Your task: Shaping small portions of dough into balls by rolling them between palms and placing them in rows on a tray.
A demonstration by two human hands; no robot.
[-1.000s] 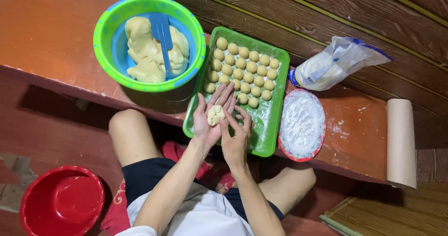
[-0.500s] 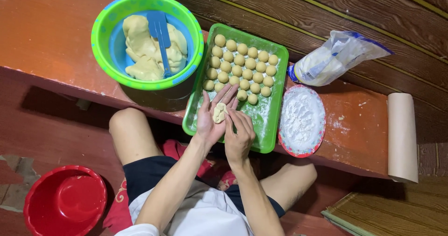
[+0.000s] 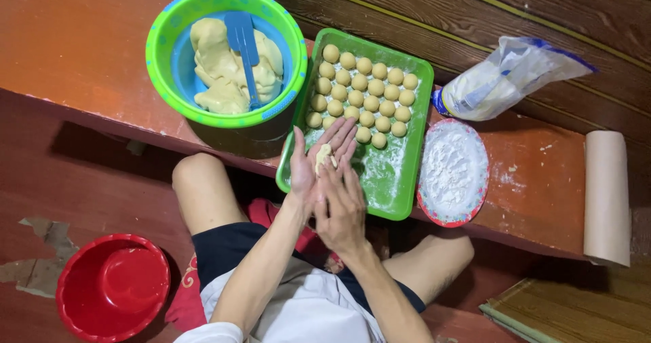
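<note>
While the left hand lies palm up with its fingers spread flat, a small piece of pale dough rests on it, and the right hand presses its flattened fingers against the lower edge of that piece, so the dough sits pinched between the two open palms rather than gripped in a fist. Both hands hover over the near left corner of a green rectangular tray (its bare floor is dusted with flour). Rows of rolled dough balls fill the tray's far half, touching or nearly touching one another. Just left of the tray stands a green bowl with a blue inside, holding a lump of the same dough and a blue spatula laid across it. Right of the tray, touching its edge, is a red-rimmed plate of white flour, and beyond that a clear bag of flour lies on its side. A roll of brown paper lies at the bench's right end. All of this rests on an orange-red wooden bench. On the floor at lower left sits a red basin, well apart from the hands.
</note>
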